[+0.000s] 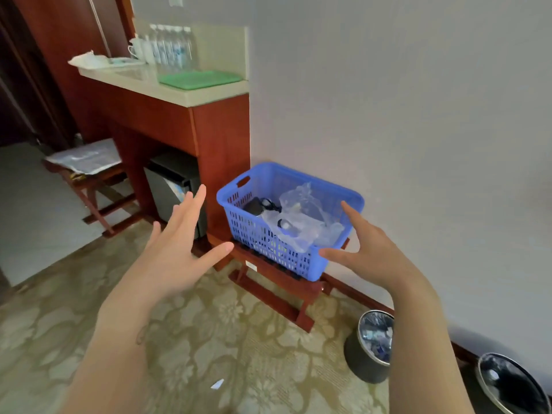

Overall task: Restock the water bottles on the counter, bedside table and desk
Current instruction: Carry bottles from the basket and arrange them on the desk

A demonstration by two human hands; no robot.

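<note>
A blue plastic basket point(248, 225) rests on a low red wooden rack against the white wall; inside lie crumpled clear plastic wrap and some dark items. My left hand point(179, 243) is open with fingers spread, just left of the basket. My right hand point(370, 249) is open too, at the basket's right front corner, not clearly touching it. Several water bottles point(171, 49) stand in a row at the back of the pale counter point(179, 95), up on the left.
On the counter are a green tray point(200, 79), white cups point(139, 49) and a white cloth. A mini fridge point(173, 189) sits under the counter. A second wooden rack point(89, 174) stands at left. Two dark bins point(370, 348) stand on the patterned carpet at lower right.
</note>
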